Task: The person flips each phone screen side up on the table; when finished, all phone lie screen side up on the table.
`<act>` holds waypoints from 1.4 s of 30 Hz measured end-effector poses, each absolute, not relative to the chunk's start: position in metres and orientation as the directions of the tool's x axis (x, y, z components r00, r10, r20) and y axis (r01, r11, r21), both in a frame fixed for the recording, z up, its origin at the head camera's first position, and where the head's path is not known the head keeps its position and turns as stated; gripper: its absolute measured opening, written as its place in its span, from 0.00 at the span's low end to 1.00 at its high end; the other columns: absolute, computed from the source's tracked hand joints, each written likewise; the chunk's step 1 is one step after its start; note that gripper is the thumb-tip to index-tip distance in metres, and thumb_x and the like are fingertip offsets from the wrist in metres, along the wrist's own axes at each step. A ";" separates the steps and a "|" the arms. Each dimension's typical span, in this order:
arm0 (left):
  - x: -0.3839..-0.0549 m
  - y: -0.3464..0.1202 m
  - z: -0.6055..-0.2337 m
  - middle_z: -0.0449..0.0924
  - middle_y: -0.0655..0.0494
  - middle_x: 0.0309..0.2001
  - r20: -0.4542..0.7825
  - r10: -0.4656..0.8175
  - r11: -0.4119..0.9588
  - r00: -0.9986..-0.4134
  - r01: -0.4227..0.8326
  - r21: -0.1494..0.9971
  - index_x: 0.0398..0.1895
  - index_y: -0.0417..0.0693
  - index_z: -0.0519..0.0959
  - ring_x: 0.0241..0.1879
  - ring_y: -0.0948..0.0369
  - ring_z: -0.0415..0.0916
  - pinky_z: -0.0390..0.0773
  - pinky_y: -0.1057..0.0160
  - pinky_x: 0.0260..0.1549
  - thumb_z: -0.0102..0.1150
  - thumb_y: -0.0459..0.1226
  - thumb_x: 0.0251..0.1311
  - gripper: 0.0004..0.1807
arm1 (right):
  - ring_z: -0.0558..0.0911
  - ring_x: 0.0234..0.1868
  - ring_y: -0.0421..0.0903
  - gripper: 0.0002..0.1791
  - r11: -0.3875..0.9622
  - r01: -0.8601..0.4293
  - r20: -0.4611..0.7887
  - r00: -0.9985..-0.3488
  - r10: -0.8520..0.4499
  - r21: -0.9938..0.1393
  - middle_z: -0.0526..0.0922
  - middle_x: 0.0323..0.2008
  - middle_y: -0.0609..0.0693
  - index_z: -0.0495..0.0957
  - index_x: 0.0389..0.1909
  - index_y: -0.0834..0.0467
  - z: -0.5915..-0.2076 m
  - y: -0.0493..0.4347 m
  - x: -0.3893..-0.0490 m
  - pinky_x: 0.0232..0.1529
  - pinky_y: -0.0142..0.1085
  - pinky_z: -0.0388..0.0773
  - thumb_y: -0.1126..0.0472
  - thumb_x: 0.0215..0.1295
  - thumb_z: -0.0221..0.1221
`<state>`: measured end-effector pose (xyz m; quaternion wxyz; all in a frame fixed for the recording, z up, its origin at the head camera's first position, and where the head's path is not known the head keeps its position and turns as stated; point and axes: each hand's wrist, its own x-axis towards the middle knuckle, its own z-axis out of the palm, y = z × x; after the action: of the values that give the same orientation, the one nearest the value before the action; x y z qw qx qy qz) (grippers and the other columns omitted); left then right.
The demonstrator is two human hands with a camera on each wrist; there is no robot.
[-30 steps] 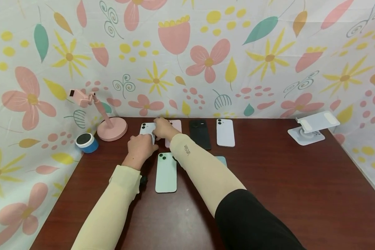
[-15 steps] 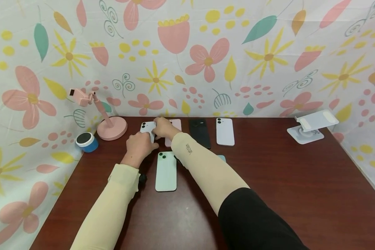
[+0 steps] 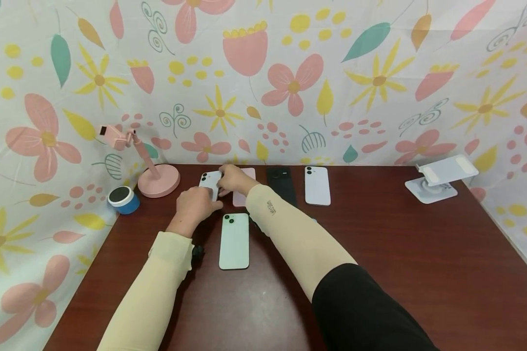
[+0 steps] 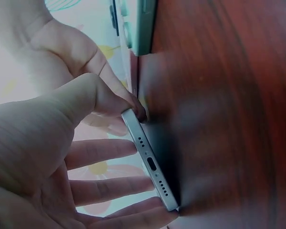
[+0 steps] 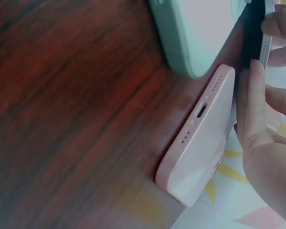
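At the back left of the table, both hands are at a white phone [image 3: 209, 181] that lies camera side up. My left hand [image 3: 194, 207] holds its near end, thumb at the right corner and fingers spread under and along the other face. In the left wrist view the phone's bottom edge [image 4: 152, 163], with port and speaker holes, slants with a dark gap under it. My right hand [image 3: 237, 179] pinches the phone's right long side; its fingertip meets the edge in the right wrist view. A pink phone [image 5: 205, 133] lies right beside, partly behind the right hand.
A mint-green phone [image 3: 234, 241] lies nearest me between the forearms. Further right are a black phone [image 3: 282, 183] and another white phone [image 3: 317, 186]. A pink stand [image 3: 159, 181] and blue jar [image 3: 124, 200] stand left, a white stand [image 3: 431, 191] far right.
The right forearm has shifted slightly right and covers more of a light-blue phone. Both hands stay at the white phone, which has hardly moved.
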<state>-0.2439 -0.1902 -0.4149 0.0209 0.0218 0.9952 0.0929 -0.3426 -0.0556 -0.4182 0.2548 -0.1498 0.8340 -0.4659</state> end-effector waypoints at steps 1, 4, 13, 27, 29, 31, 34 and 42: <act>-0.244 -0.190 -0.414 0.89 0.38 0.42 -0.042 0.053 0.980 -0.998 0.044 0.193 0.57 0.42 0.86 0.31 0.46 0.83 0.83 0.47 0.33 0.67 0.54 0.67 0.27 | 0.91 0.51 0.58 0.40 0.516 -0.002 -0.289 -0.826 -0.483 -0.857 0.74 0.72 0.68 0.53 0.85 0.65 -0.418 -0.055 -0.343 0.44 0.35 0.90 0.70 0.77 0.57; -0.245 -0.192 -0.413 0.90 0.39 0.45 -0.061 0.060 0.975 -0.996 0.046 0.217 0.66 0.43 0.83 0.33 0.47 0.84 0.84 0.47 0.35 0.66 0.54 0.68 0.31 | 0.91 0.50 0.58 0.40 0.496 0.029 -0.299 -0.829 -0.474 -0.868 0.76 0.70 0.69 0.53 0.85 0.65 -0.417 -0.053 -0.342 0.47 0.38 0.90 0.70 0.77 0.58; -0.244 -0.201 -0.411 0.90 0.42 0.38 -0.092 0.053 0.957 -0.994 0.025 0.290 0.70 0.43 0.81 0.29 0.51 0.82 0.81 0.52 0.34 0.63 0.52 0.68 0.33 | 0.87 0.39 0.51 0.41 0.379 0.160 -0.341 -0.809 -0.479 -0.912 0.74 0.70 0.70 0.52 0.85 0.64 -0.410 -0.052 -0.339 0.51 0.42 0.90 0.71 0.77 0.58; -0.244 -0.216 -0.407 0.86 0.49 0.27 -0.169 0.056 0.907 -0.984 -0.021 0.421 0.75 0.49 0.77 0.28 0.55 0.75 0.71 0.59 0.32 0.58 0.53 0.69 0.34 | 0.87 0.44 0.53 0.40 0.308 0.206 -0.335 -0.821 -0.462 -0.929 0.70 0.73 0.67 0.51 0.86 0.63 -0.405 -0.053 -0.336 0.48 0.38 0.90 0.70 0.79 0.57; -0.244 -0.218 -0.406 0.85 0.48 0.26 -0.188 0.060 0.892 -0.980 -0.032 0.452 0.76 0.50 0.75 0.29 0.54 0.74 0.71 0.58 0.33 0.57 0.53 0.70 0.35 | 0.87 0.46 0.56 0.39 0.298 0.201 -0.324 -0.827 -0.460 -0.933 0.69 0.75 0.67 0.52 0.86 0.63 -0.403 -0.052 -0.335 0.48 0.39 0.90 0.70 0.79 0.56; -0.243 -0.221 -0.405 0.85 0.48 0.27 -0.204 0.060 0.877 -0.977 -0.046 0.478 0.77 0.51 0.74 0.31 0.54 0.73 0.71 0.58 0.34 0.57 0.53 0.70 0.34 | 0.88 0.50 0.58 0.39 0.285 0.201 -0.318 -0.828 -0.461 -0.937 0.67 0.76 0.67 0.52 0.85 0.64 -0.403 -0.052 -0.334 0.49 0.39 0.90 0.70 0.79 0.56; -0.242 -0.224 -0.404 0.81 0.52 0.23 -0.227 0.060 0.854 -0.972 -0.067 0.515 0.78 0.53 0.73 0.30 0.56 0.70 0.70 0.58 0.35 0.56 0.52 0.71 0.34 | 0.88 0.53 0.61 0.38 0.264 0.211 -0.315 -0.830 -0.460 -0.941 0.67 0.77 0.67 0.52 0.85 0.64 -0.404 -0.053 -0.334 0.51 0.40 0.90 0.70 0.80 0.55; -0.241 -0.227 -0.400 0.80 0.59 0.22 -0.207 0.061 0.826 -0.976 -0.067 0.559 0.77 0.52 0.74 0.26 0.59 0.67 0.71 0.60 0.34 0.55 0.51 0.70 0.34 | 0.87 0.41 0.52 0.38 0.228 0.197 -0.285 -0.834 -0.472 -0.954 0.66 0.78 0.68 0.53 0.85 0.65 -0.405 -0.054 -0.337 0.47 0.37 0.90 0.70 0.79 0.55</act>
<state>-0.2406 -0.2269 -0.4000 0.1087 -0.0017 0.9494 0.2947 -0.3367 -0.0543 -0.4051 0.2721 -0.0935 0.7348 -0.6142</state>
